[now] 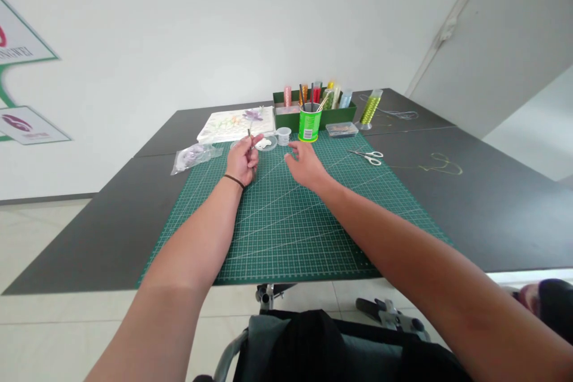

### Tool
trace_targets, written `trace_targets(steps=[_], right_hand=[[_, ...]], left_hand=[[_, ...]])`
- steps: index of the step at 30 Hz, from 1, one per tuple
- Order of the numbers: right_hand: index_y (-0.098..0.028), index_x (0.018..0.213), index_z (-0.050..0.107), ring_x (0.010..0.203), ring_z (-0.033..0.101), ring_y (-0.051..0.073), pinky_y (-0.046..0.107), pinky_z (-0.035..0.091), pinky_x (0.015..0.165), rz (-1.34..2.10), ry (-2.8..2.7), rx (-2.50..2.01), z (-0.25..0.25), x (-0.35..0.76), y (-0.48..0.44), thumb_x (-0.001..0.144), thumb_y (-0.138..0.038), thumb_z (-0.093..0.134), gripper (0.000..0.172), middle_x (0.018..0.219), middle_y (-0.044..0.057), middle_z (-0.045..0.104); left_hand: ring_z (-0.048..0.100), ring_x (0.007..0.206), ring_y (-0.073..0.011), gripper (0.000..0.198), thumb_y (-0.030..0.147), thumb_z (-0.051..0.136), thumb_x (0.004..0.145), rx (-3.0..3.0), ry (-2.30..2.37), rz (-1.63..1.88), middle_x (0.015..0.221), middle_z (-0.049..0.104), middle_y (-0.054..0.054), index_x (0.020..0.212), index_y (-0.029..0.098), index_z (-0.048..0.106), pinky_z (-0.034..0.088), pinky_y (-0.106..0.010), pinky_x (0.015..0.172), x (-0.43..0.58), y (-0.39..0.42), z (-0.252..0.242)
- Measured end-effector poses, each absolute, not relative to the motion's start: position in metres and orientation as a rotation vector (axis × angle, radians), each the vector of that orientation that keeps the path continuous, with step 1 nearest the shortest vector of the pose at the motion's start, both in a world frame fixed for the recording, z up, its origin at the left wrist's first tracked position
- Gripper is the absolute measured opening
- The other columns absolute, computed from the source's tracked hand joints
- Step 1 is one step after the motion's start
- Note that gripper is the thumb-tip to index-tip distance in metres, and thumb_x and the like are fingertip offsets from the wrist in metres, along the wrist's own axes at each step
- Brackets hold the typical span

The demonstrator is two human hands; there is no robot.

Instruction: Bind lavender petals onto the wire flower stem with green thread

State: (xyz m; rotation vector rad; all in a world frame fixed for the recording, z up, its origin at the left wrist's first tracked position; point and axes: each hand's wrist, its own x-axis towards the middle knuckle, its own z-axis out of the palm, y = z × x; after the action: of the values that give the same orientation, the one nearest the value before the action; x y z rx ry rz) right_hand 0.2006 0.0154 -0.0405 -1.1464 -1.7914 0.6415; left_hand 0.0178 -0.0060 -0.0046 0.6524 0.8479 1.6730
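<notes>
Our left hand (242,160) is closed around a thin dark stem (253,173), which points toward a purple flower (253,114). Our right hand (307,165) hangs open and empty above the green cutting mat (290,239), near a small plastic cup (283,136).

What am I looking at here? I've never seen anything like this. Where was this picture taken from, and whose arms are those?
This picture comes from a camera worn on a person's head, looking down at their own bare arms. The left hand holds a thin stem, and the open right hand is nearest a green cup. Beneath them lies a green cutting mat on a dark table, with scissors to the right and a spool of green wire farther back.
</notes>
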Motion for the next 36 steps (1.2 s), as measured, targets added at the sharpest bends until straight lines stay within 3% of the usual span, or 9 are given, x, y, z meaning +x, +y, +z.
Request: trace_targets(steps=[3,6,9,11,12,16,23,28,36], right_hand=[[-0.019,0.147,0.058,0.146,0.058,0.031,0.054,0.045,0.126,0.851,-1.646,-1.014,-0.041,0.187,0.019,0.096,-0.028,0.063,0.053,0.157,0.019,0.059],[-0.021,0.148,0.054,0.148,0.057,0.025,0.048,0.044,0.127,1.111,-1.557,-0.859,-0.041,0.184,0.017,0.102,-0.035,0.059,0.049,0.158,0.015,0.061],[-0.022,0.130,0.059,0.107,0.076,0.020,0.041,0.060,0.104,1.309,-1.546,-0.852,-0.040,0.188,0.010,0.107,-0.038,0.053,0.029,0.127,0.010,0.076],[-0.022,0.114,0.062,0.073,0.069,0.016,0.035,0.060,0.078,1.267,-1.635,-0.933,-0.037,0.194,0.006,0.108,-0.039,0.050,0.022,0.099,0.004,0.075],[-0.022,0.108,0.062,0.066,0.063,0.015,0.033,0.056,0.071,1.187,-1.685,-0.979,-0.036,0.197,0.004,0.108,-0.040,0.051,0.020,0.088,0.001,0.072],[-0.023,0.093,0.059,0.072,0.060,0.017,0.032,0.045,0.072,0.909,-1.739,-1.094,-0.025,0.208,-0.001,0.102,-0.031,0.062,0.012,0.079,-0.001,0.068],[-0.024,0.085,0.055,0.062,0.049,0.016,0.033,0.036,0.066,0.791,-1.680,-1.206,-0.010,0.210,-0.010,0.095,-0.028,0.068,0.016,0.062,-0.007,0.051],[-0.023,0.079,0.058,0.058,0.044,0.014,0.032,0.033,0.062,0.855,-1.628,-1.183,-0.005,0.209,-0.011,0.091,-0.028,0.070,0.018,0.058,-0.007,0.048],[-0.021,0.082,0.067,0.053,0.038,0.011,0.029,0.029,0.052,1.017,-1.487,-1.040,-0.007,0.205,-0.012,0.091,-0.028,0.068,0.012,0.059,-0.007,0.049]], left_hand=[[0.038,0.040,0.0007,0.011,0.015,0.070,0.096,0.764,0.836,1.458,0.087,0.081,-0.005,0.087,0.013,0.064,0.018,-0.012,0.032,0.026,-0.013,-0.005],[0.040,0.039,-0.0007,0.025,0.022,0.088,0.080,0.880,0.811,1.298,0.074,0.075,0.000,0.087,0.012,0.066,0.018,-0.014,0.031,0.031,-0.017,-0.009],[0.041,0.037,-0.0020,0.039,0.033,0.096,0.070,0.997,0.773,1.212,0.063,0.067,0.003,0.085,0.012,0.067,0.019,-0.016,0.031,0.034,-0.016,-0.014],[0.042,0.037,-0.0022,0.045,0.038,0.098,0.066,1.038,0.757,1.223,0.064,0.068,0.003,0.084,0.013,0.067,0.018,-0.017,0.030,0.035,-0.015,-0.017],[0.042,0.038,-0.0023,0.046,0.039,0.099,0.065,1.045,0.760,1.239,0.066,0.069,0.002,0.085,0.013,0.067,0.018,-0.017,0.030,0.036,-0.014,-0.018],[0.042,0.037,-0.0015,0.039,0.036,0.094,0.074,1.057,0.831,1.290,0.075,0.074,0.000,0.085,0.014,0.063,0.015,-0.018,0.032,0.039,-0.013,-0.021],[0.036,0.036,-0.0010,0.028,0.031,0.084,0.087,1.103,0.886,1.325,0.068,0.069,0.004,0.086,0.015,0.061,0.018,-0.018,0.036,0.047,-0.015,-0.018],[0.036,0.039,-0.0023,0.020,0.024,0.079,0.091,1.101,0.873,1.337,0.060,0.057,0.009,0.088,0.016,0.061,0.021,-0.017,0.038,0.049,-0.016,-0.016],[0.036,0.042,-0.0023,0.020,0.028,0.073,0.097,1.083,0.856,1.380,0.072,0.065,0.004,0.087,0.017,0.059,0.020,-0.017,0.040,0.053,-0.021,-0.008]])
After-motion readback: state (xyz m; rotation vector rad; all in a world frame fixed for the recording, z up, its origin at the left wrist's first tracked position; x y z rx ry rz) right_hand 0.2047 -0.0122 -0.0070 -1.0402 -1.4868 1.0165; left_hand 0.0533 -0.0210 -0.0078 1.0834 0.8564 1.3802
